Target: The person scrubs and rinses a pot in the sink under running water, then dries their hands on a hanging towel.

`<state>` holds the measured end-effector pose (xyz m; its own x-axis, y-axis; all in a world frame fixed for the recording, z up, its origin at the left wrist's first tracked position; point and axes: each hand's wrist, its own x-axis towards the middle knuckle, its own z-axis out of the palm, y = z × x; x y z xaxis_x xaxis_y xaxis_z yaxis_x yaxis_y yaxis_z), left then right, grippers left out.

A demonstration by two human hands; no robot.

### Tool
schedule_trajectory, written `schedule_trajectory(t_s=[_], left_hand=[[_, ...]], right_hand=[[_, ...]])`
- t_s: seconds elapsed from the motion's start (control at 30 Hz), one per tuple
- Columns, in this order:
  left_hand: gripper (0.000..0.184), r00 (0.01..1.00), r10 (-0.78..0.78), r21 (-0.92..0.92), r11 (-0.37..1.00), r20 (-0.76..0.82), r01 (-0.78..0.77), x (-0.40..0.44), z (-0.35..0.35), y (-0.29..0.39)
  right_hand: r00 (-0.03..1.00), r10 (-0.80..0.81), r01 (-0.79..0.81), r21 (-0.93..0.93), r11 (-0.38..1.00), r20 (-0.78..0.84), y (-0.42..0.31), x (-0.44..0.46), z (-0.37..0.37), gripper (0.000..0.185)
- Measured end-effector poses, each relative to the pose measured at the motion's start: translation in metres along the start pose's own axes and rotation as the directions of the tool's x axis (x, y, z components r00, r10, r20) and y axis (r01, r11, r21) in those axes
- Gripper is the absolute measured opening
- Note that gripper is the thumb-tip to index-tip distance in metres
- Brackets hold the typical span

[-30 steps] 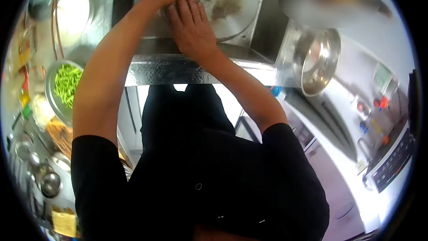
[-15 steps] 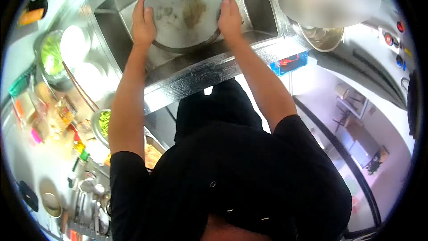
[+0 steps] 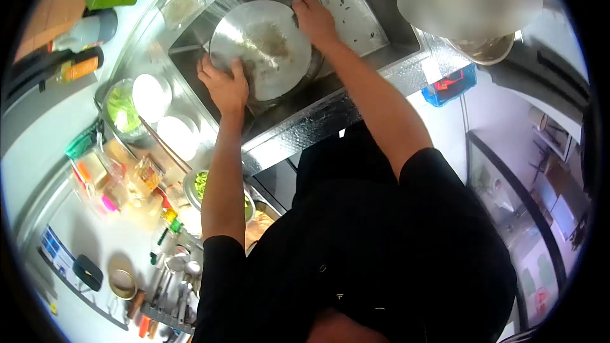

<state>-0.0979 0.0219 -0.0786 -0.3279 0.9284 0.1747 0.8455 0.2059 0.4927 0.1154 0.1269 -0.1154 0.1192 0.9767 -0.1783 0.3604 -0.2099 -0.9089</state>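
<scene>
A large round metal wok (image 3: 270,54) with a brownish patch in its middle rests tilted in the steel sink (image 3: 375,41). My right hand (image 3: 316,23) is closed on its upper right edge, at what looks like a loop handle. My left hand (image 3: 223,86) grips the lower left rim, thumb on the inner side and fingers round the outside. The undersides of both hands' grips are hidden. Small dark scraps lie on the sink bottom to the right of the wok.
Left of the sink stand white bowls (image 3: 152,98), a bowl of leafy greens (image 3: 124,108) and long chopsticks (image 3: 166,146). Bagged food and a utensil rack (image 3: 166,317) are further down. A metal bowl (image 3: 489,51) sits at right, beside a blue box (image 3: 450,86).
The wok has turned and tilted in my hands, and its surface now shines more. My left hand has shifted to the lower rim. The whole view has swung, showing more of the left counter.
</scene>
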Motion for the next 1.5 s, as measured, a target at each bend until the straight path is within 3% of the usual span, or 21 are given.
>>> schedule_trajectory(t_s=[0.07,0.17,0.23,0.27,0.4,0.43,0.5,0.57,0.63,0.73,0.77,0.83,0.9,0.97,1.07,1.13,1.2,1.23,1.3,1.4,1.5], left_hand=[[0.073,0.999,0.039,-0.035,0.999,0.038,-0.037,0.008,0.003,0.011],[0.076,0.991,0.006,0.115,0.993,0.132,-0.021,0.007,0.007,0.014],[0.076,0.989,-0.003,0.151,0.988,0.145,-0.019,0.007,0.009,0.016],[0.076,0.989,-0.024,0.192,0.981,0.145,-0.004,0.007,0.009,0.016],[0.073,0.987,-0.057,0.262,0.965,0.153,0.015,0.006,0.008,0.019],[0.073,0.987,-0.049,0.244,0.970,0.153,0.010,0.006,0.007,0.021],[0.073,0.985,-0.053,0.263,0.965,0.166,0.008,0.002,0.004,0.016],[0.072,0.983,-0.074,0.277,0.961,0.166,0.025,0.007,0.009,0.022],[0.072,0.983,-0.069,0.279,0.960,0.170,0.019,0.007,0.010,0.022],[0.072,0.981,-0.082,0.301,0.953,0.177,0.025,0.008,0.010,0.026],[0.072,0.982,-0.089,0.312,0.949,0.169,0.032,0.007,0.010,0.025],[0.071,0.979,-0.106,0.338,0.940,0.172,0.043,0.003,0.010,0.023],[0.072,0.982,-0.100,0.246,0.968,0.162,0.058,0.005,0.006,0.028],[0.072,0.985,-0.073,0.273,0.962,0.159,0.027,0.007,0.007,0.018],[0.072,0.984,-0.073,0.319,0.948,0.163,0.017,0.000,0.006,0.017],[0.072,0.978,-0.128,0.339,0.938,0.166,0.065,0.003,0.009,0.023],[0.072,0.977,-0.140,0.310,0.947,0.161,0.085,0.001,0.011,0.023],[0.073,0.977,-0.122,0.268,0.961,0.173,0.073,0.003,0.008,0.022],[0.073,0.986,-0.065,0.335,0.942,0.150,0.011,0.003,0.012,0.012],[0.073,0.986,-0.082,0.339,0.940,0.148,0.027,0.002,0.012,0.016],[0.073,0.975,-0.170,0.333,0.936,0.143,0.114,-0.005,0.009,0.023]], right_hand=[[0.993,0.093,-0.091,0.029,0.995,-0.078,-0.013,-0.037,-0.007,0.049],[0.909,0.001,-0.001,0.000,1.000,-0.416,0.016,-0.096,0.027,0.050],[0.837,0.308,-0.261,0.165,0.951,-0.452,0.014,-0.113,0.034,0.044],[0.828,0.320,-0.271,0.172,0.947,-0.461,0.018,-0.106,0.033,0.044],[0.938,0.312,-0.300,-0.099,0.949,0.148,0.003,-0.009,-0.007,0.040],[0.933,0.323,-0.312,-0.093,0.945,0.156,0.011,0.001,-0.005,0.040],[0.988,0.006,-0.008,0.012,1.000,0.154,0.020,0.007,-0.002,0.039],[0.957,-0.113,0.069,-0.169,0.983,-0.266,0.067,-0.048,0.037,0.038],[0.799,0.479,-0.410,0.254,0.876,-0.364,0.035,-0.091,0.041,0.037],[0.758,0.631,-0.538,0.389,0.748,-0.165,0.013,-0.068,0.020,0.039],[0.761,0.628,-0.535,0.391,0.749,-0.163,0.005,-0.046,0.010,0.039],[0.865,0.469,-0.498,0.197,0.845,0.176,-0.008,0.010,-0.015,0.042],[0.842,0.398,-0.465,0.117,0.878,0.365,-0.004,-0.012,-0.007,0.044],[0.929,0.296,-0.249,0.216,0.944,-0.222,0.014,-0.065,0.013,0.045],[0.943,0.201,-0.159,0.172,0.972,-0.264,0.022,-0.087,0.021,0.048],[0.977,0.156,-0.140,0.113,0.984,-0.149,0.025,-0.019,0.012,0.048],[0.894,0.178,-0.249,0.126,0.960,0.412,0.009,0.025,0.002,0.049],[0.893,0.186,-0.259,0.130,0.957,0.410,0.008,-0.005,0.003,0.049],[0.973,0.190,-0.159,0.218,0.963,-0.129,0.018,-0.069,0.004,0.049],[0.951,0.245,-0.220,0.147,0.964,-0.188,0.032,-0.066,0.024,0.049],[0.962,0.226,-0.242,0.101,0.965,0.151,0.027,-0.004,0.007,0.049]])
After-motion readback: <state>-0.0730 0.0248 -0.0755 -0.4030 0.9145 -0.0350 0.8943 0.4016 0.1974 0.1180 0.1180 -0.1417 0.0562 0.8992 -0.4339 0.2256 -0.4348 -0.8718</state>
